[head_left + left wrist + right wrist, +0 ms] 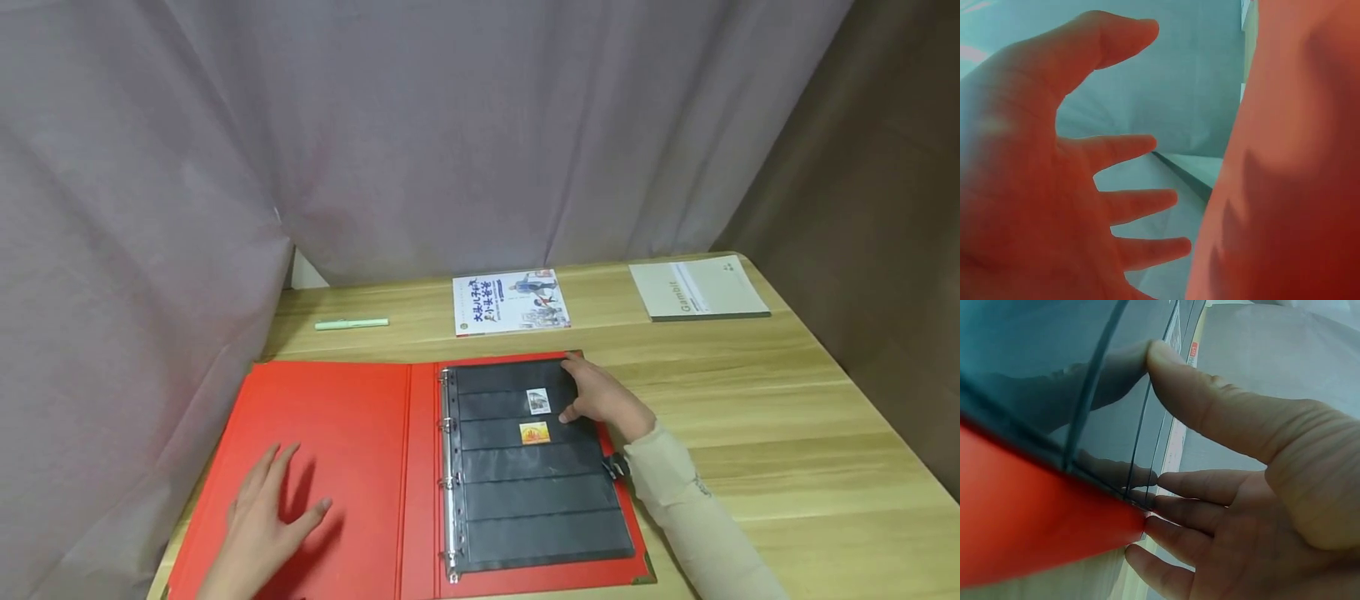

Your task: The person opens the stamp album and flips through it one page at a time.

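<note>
A red ring binder (pixel 330 417) lies spread flat on the wooden table. Clipped in its metal rings (pixel 448 483) is a black stamp page (pixel 547 500) with several horizontal strips. Two stamps sit in the page's upper strips, a grey-and-white stamp (pixel 538 401) and a yellow-orange stamp (pixel 535 432). My right hand (pixel 603 396) touches the page's upper right part, thumb on its surface and fingertips along the outer edge, as the right wrist view shows. Over the red left cover hovers my left hand (pixel 262 517), fingers spread and holding nothing; its shadow falls on the cover.
Behind the binder lie a pale green pen (pixel 352 323), a white illustrated booklet (pixel 511 302) and, farther right, a beige "Gambit" book (pixel 699 288). Grey curtains (pixel 420 133) hang along the table's back and left. The table's right edge (pixel 855 383) slants toward me.
</note>
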